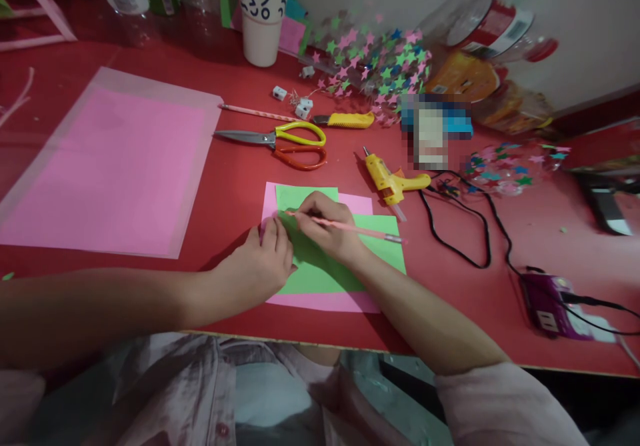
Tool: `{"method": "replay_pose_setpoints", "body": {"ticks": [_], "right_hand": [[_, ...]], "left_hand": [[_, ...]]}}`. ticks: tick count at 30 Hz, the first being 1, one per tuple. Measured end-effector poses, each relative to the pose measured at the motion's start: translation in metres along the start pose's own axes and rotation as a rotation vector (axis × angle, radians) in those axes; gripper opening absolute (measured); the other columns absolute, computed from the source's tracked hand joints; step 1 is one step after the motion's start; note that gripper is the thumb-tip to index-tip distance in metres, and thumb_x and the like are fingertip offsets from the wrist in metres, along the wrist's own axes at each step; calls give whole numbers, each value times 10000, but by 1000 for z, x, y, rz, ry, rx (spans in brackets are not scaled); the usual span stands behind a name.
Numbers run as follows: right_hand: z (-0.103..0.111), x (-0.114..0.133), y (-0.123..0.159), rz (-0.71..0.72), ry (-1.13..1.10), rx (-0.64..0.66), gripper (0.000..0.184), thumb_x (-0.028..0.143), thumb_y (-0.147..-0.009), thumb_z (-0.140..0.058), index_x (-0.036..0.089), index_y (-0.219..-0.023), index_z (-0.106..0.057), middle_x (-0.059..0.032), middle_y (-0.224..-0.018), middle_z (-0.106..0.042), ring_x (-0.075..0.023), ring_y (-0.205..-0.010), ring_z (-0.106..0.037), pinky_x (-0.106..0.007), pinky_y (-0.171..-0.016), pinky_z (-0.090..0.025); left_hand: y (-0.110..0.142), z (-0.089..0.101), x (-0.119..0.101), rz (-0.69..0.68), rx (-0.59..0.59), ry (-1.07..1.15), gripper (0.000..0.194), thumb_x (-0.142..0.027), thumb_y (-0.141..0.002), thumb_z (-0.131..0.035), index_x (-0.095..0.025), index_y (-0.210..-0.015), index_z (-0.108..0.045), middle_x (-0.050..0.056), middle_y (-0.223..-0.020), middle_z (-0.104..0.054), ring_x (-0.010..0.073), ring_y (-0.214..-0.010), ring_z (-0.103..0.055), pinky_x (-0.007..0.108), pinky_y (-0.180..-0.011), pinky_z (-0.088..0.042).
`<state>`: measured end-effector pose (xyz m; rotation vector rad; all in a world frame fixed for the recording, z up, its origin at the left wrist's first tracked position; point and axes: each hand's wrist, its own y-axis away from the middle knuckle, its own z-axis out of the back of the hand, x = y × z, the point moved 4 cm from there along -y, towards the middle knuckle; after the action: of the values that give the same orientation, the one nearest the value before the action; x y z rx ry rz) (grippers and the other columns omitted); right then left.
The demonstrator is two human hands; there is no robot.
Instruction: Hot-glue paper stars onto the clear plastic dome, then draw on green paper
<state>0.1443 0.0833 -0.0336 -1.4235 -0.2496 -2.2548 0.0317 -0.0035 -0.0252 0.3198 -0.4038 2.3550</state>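
Observation:
A pink pencil (373, 231) is pinched in my right hand (327, 226), its tip pointing left at the upper left of a green sheet (327, 279). My left hand (267, 256) lies on the sheet's left side, fingers stretched out and pressing the paper down. The green sheet has a stepped outline, with its upper right corner cut away. Beneath it is a pink sheet (325, 301), showing along the bottom, left and top edges. My right hand partly covers the middle of the green sheet.
Scissors (273, 141), a second pencil (260, 112) and a yellow cutter knife (345, 121) lie beyond the sheets. A yellow glue gun (393, 179) with a black cord sits right, near a purple power strip (550, 306). Large pink paper (115, 173) lies left; a cup (263, 33) stands behind.

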Motion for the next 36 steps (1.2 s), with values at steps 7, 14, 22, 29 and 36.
{"method": "replay_pose_setpoints", "body": {"ticks": [7,14,22,29,36], "right_hand": [[24,-10,-4,-226,-235,-68,166,333,-842,-548,207,-755,-483,46,-576,-586,-75,-445,-494,-203,-438,-386],[32,-11,0,-117,-94,102,94,244,-747,-611,180,-796,-563,38,-695,-547,-70,-575,-457,-211,-507,-338],[24,-11,2,-55,-35,-15,103,227,-743,-584,201,-690,-499,61,-600,-475,-74,-534,-387,-224,-502,-299],[21,-10,3,-66,-20,27,105,208,-737,-573,205,-671,-491,64,-579,-473,-72,-518,-379,-224,-489,-292],[22,-13,3,-86,-11,42,108,209,-741,-577,205,-671,-494,65,-573,-473,-69,-506,-368,-219,-472,-278]], "left_hand": [[0,0,1,-33,78,23,417,-269,-966,-424,40,-1146,-638,281,-1194,-643,348,-1024,-665,378,-725,-571],[-16,5,-7,-27,160,-39,300,-81,-848,-496,50,-1057,-667,310,-1080,-671,333,-862,-690,339,-565,-537],[-23,6,-16,39,118,-101,335,-35,-831,-428,30,-1071,-653,295,-1038,-692,316,-833,-698,313,-526,-518],[-20,3,-18,16,77,-107,342,-36,-825,-450,25,-1094,-653,285,-1110,-676,320,-831,-698,327,-519,-527],[-20,4,-19,8,61,-95,347,-23,-809,-461,59,-1093,-643,305,-1089,-672,344,-833,-697,335,-507,-521]]}}
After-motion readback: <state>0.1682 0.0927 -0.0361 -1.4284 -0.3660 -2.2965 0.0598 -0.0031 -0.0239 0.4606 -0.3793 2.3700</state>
